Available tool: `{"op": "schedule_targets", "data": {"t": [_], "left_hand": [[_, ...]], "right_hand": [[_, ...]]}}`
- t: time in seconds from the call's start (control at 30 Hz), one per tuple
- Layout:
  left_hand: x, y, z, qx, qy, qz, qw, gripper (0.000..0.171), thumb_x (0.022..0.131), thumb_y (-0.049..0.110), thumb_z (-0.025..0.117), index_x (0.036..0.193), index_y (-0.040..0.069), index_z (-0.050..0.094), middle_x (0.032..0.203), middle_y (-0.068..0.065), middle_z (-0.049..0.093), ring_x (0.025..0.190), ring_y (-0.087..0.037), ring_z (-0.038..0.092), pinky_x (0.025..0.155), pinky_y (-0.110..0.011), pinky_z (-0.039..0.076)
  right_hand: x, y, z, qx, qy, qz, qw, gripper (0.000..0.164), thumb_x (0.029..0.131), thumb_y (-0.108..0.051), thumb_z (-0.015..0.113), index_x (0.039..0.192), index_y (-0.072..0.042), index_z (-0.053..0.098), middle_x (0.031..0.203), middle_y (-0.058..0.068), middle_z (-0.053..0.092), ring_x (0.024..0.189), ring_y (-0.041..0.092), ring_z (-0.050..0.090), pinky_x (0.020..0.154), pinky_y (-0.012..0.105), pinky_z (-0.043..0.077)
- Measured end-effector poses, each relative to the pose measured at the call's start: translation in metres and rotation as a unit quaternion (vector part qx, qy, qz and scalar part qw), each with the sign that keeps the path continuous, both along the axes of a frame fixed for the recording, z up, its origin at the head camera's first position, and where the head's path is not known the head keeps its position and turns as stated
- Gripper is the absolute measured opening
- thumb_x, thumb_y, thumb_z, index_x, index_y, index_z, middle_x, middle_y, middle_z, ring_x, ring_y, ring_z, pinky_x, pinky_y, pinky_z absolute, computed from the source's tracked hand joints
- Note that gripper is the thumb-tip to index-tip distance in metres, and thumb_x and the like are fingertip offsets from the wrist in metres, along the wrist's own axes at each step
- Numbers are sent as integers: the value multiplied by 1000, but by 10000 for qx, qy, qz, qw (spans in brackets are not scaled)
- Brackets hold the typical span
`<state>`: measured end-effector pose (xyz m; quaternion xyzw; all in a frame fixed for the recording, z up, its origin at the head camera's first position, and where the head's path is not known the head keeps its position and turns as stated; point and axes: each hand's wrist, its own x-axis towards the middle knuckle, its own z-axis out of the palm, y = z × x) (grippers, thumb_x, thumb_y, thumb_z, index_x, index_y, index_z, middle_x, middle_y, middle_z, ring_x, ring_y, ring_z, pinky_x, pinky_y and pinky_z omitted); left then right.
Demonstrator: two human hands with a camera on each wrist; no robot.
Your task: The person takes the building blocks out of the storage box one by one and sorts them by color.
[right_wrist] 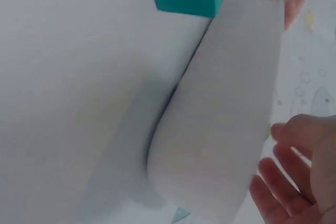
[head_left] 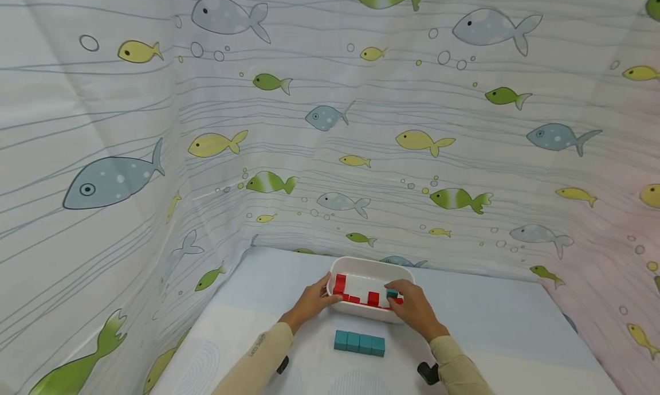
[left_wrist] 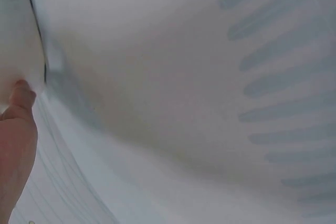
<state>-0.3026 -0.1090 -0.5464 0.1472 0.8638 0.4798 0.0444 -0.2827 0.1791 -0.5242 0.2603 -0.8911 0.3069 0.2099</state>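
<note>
A white plastic bin [head_left: 356, 310] stands on the table with several red blocks [head_left: 373, 298] inside, mostly along its near side. My left hand [head_left: 311, 298] grips the bin's left end; its thumb [left_wrist: 22, 98] lies against the wall in the left wrist view. Over the right end, my right hand [head_left: 415, 310] pinches a teal block [head_left: 392, 293] between thumb and fingers. In the right wrist view its fingers [right_wrist: 286, 174] curl beside the bin's rim, and the block is hidden there.
In front of the bin, several teal blocks [head_left: 359, 343] form a straight row; the row's end shows in the right wrist view. Fish-patterned cloth walls [head_left: 330, 154] surround the pale table [head_left: 495, 326] at its back and sides.
</note>
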Motion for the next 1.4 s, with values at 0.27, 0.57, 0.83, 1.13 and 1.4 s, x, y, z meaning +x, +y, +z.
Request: {"op": "schedule_targets", "data": {"t": [0.27, 0.57, 0.83, 1.13, 1.4], "left_hand": [[0, 0, -1, -110, -56, 55, 9999, 84, 76, 41, 63, 140, 12, 17, 141, -3, 25, 121, -22, 36, 88, -36, 41], [-2, 2, 0, -215, -64, 122, 9997, 85, 74, 43, 64, 140, 13, 18, 141, -3, 26, 120, -20, 38, 89, -34, 41], [-4, 1, -3, -268, -96, 128, 9995, 86, 73, 45, 64, 140, 14, 18, 141, -3, 26, 121, -21, 37, 90, -35, 40], [-4, 4, 1, -287, -49, 188, 9994, 85, 74, 43, 64, 140, 13, 19, 141, -3, 26, 120, -22, 38, 89, -35, 40], [-8, 0, -4, -406, -71, 133, 9991, 87, 73, 47, 63, 140, 15, 18, 141, -2, 26, 121, -21, 37, 90, -36, 40]], "right_hand": [[-24, -4, -5, 195, -963, -789, 9920, 33, 71, -7, 70, 103, -7, 63, 102, 3, 61, 97, 21, 54, 83, 43, 44], [-45, 1, -9, 703, -1617, -871, 9805, 36, 72, -7, 68, 108, -5, 61, 107, 7, 59, 102, 27, 50, 87, 46, 40], [-59, 4, -22, 1029, -1683, -878, 9764, 28, 73, -7, 68, 101, -3, 64, 99, 6, 61, 91, 23, 54, 83, 44, 44], [-61, 7, -24, 1156, -1299, -752, 9819, 22, 72, -7, 68, 94, -3, 67, 92, 4, 62, 83, 19, 55, 77, 40, 48], [-59, 6, -23, 1091, -1242, -565, 9846, 21, 73, -4, 67, 95, -1, 67, 93, 5, 63, 85, 20, 56, 78, 40, 47]]}}
